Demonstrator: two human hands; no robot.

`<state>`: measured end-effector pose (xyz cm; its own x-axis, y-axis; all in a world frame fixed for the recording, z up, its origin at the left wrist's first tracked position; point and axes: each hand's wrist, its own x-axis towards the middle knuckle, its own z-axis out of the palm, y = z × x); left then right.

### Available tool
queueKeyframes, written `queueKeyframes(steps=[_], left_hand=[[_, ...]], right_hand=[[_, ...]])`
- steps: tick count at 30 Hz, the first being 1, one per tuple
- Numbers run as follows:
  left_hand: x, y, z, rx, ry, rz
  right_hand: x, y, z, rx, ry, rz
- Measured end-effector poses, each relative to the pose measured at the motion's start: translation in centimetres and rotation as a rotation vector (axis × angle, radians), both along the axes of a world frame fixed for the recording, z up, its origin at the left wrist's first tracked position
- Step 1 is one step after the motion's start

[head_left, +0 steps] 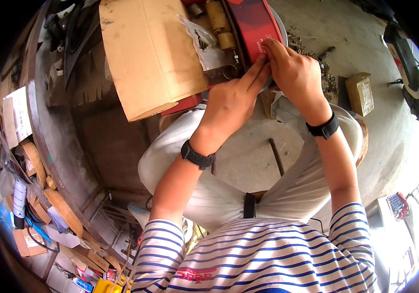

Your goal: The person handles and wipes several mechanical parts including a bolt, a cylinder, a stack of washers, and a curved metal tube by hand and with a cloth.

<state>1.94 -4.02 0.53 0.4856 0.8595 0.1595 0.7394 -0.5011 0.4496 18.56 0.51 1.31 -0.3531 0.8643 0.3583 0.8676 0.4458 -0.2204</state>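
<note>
red tin [253, 22] at top centre, tilted, lying among brass tubes [221, 24] with a plastic bag [204, 44] beside. cardboard box [148, 53] just left of it. left hand [231, 100] with fingertips pressed to tin's lower rim; right hand [292, 73] pinching same rim, fingers closed on it. black bands on both wrists. scattered metal bits [329, 80] and small box [360, 93] further right on concrete floor.

Bright daylight from the right, glare washing out the lower right edge, dim shadowed clutter at left, heavy fisheye bending, black vignette corners, slightly soft focus
</note>
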Motion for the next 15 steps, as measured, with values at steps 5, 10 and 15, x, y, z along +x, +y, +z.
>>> queueKeyframes(steps=[5, 10, 15], left_hand=[[0.0, 0.0, 0.0, 0.018, 0.015, 0.001], [0.0, 0.0, 0.1, 0.035, -0.007, 0.004], [-0.1, 0.0, 0.5, 0.026, 0.014, -0.011]], right_hand=[[0.1, -0.3, 0.2, -0.083, -0.023, -0.012], [0.3, -1.1, 0.3, -0.110, 0.044, -0.021], [1.3, -0.3, 0.7, -0.342, 0.452, -0.151]])
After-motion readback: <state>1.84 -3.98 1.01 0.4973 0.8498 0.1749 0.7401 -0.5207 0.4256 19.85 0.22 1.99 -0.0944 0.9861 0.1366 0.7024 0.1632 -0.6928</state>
